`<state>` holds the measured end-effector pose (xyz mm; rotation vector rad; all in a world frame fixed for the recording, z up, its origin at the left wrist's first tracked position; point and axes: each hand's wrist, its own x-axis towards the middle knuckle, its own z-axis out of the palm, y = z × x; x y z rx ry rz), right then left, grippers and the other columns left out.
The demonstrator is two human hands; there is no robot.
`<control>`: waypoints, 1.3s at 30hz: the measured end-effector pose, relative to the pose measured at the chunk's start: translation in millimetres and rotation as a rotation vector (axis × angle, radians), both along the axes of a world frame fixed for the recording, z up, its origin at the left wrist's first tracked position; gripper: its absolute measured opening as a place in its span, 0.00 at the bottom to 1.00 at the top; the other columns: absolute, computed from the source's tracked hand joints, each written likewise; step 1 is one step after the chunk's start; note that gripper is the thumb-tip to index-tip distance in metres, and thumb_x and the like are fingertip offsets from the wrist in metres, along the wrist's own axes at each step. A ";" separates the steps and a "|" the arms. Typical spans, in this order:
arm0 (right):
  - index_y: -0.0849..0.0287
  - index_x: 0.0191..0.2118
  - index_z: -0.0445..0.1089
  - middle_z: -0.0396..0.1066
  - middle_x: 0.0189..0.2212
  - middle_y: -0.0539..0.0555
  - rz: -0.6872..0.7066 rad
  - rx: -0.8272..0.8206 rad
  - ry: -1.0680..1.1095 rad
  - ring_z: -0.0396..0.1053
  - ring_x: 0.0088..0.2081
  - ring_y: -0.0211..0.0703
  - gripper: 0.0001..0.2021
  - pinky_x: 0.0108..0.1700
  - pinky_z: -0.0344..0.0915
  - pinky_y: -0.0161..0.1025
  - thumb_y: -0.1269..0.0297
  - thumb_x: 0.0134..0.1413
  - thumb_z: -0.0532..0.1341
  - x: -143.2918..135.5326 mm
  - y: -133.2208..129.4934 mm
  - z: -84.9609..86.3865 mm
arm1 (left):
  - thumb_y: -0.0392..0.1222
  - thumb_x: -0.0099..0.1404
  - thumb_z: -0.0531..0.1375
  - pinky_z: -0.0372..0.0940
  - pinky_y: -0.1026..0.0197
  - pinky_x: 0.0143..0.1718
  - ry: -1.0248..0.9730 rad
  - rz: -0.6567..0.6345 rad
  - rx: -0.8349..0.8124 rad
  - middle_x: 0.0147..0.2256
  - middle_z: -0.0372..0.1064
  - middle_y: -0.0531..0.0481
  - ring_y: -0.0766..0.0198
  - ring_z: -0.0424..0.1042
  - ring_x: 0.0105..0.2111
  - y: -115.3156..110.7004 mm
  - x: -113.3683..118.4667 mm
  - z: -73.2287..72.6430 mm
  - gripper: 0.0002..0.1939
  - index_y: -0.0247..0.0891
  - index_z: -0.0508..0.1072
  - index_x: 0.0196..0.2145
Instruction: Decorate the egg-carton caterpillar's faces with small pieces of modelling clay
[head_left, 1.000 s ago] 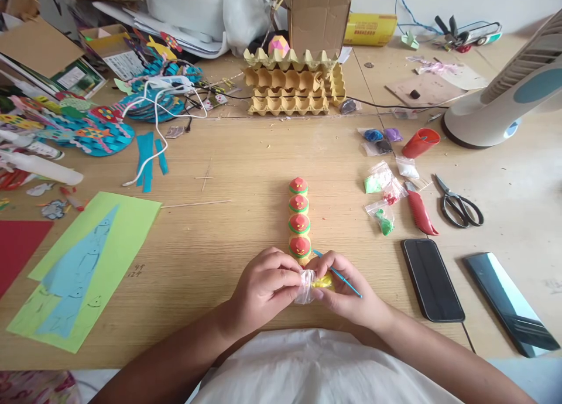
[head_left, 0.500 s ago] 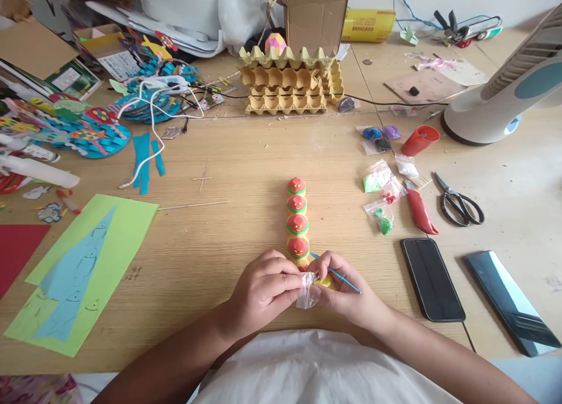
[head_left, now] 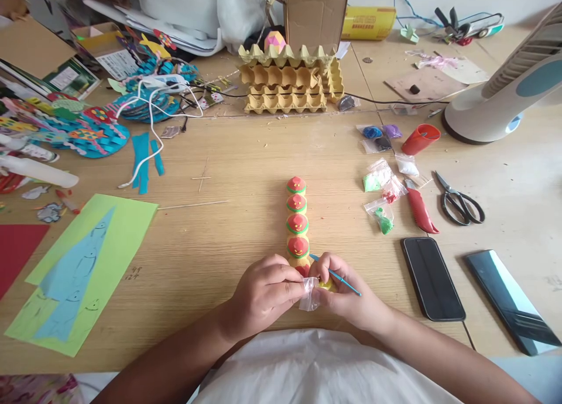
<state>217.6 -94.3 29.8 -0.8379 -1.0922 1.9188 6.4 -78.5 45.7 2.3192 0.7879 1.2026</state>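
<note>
Between my two hands is a small clear plastic bag (head_left: 309, 295) with yellow clay (head_left: 327, 284) in or beside its right end. The fingers of my left hand (head_left: 268, 287) pinch the bag's left edge. My right hand (head_left: 345, 293) is closed on the clay end of the bag, and a thin blue modelling tool (head_left: 340, 276) is tucked across its fingers. Just beyond my hands stands a row of egg-carton cups (head_left: 297, 224), covered with red caps, green bands and small yellow marks. My hands partly hide the nearest cup, which shows red.
To the right lie clay bags (head_left: 377, 175), a red cutter (head_left: 421, 209), scissors (head_left: 461, 202) and two phones (head_left: 432, 278). A fan (head_left: 492, 111) stands behind them. Egg cartons (head_left: 285, 88) are at the back. Green paper (head_left: 127, 216) and woven crafts (head_left: 92, 137) lie left.
Both hands stay over the same spot. The left hand and the plastic bag have shifted slightly to the right, and a little more of the nearest red cup shows.
</note>
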 end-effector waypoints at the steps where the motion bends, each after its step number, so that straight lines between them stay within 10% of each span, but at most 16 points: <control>1: 0.54 0.34 0.58 0.64 0.36 0.48 -0.001 -0.002 0.004 0.62 0.38 0.37 0.16 0.41 0.62 0.37 0.65 0.61 0.69 0.0 -0.5 0.3 | 0.30 0.67 0.66 0.70 0.63 0.34 0.003 -0.001 0.002 0.35 0.80 0.49 0.65 0.69 0.34 -0.3 0.1 0.0 0.10 0.39 0.79 0.45; 9: 0.55 0.34 0.60 0.64 0.35 0.48 -0.048 -0.053 0.049 0.63 0.37 0.38 0.15 0.41 0.60 0.36 0.64 0.61 0.69 -4.0 -2.6 4.4 | 0.28 0.65 0.66 0.70 0.60 0.38 0.014 0.004 -0.004 0.36 0.79 0.48 0.62 0.70 0.35 -3.9 -0.9 -0.9 0.10 0.37 0.77 0.42; 20: 0.54 0.38 0.64 0.66 0.36 0.48 -0.169 -0.121 0.118 0.63 0.36 0.36 0.09 0.38 0.61 0.34 0.62 0.65 0.66 -2.1 0.4 -1.4 | 0.34 0.73 0.60 0.70 0.65 0.43 -0.371 0.074 -0.699 0.40 0.74 0.49 0.65 0.74 0.41 -8.0 -11.5 -4.5 0.06 0.42 0.76 0.44; 39: 0.51 0.41 0.60 0.68 0.41 0.52 -0.122 0.239 -0.042 0.66 0.44 0.43 0.07 0.45 0.63 0.42 0.67 0.69 0.61 -3.8 -0.9 10.8 | 0.28 0.65 0.66 0.76 0.68 0.36 -0.169 0.010 -0.282 0.36 0.79 0.49 0.68 0.80 0.33 -5.5 -3.1 11.0 0.07 0.38 0.79 0.37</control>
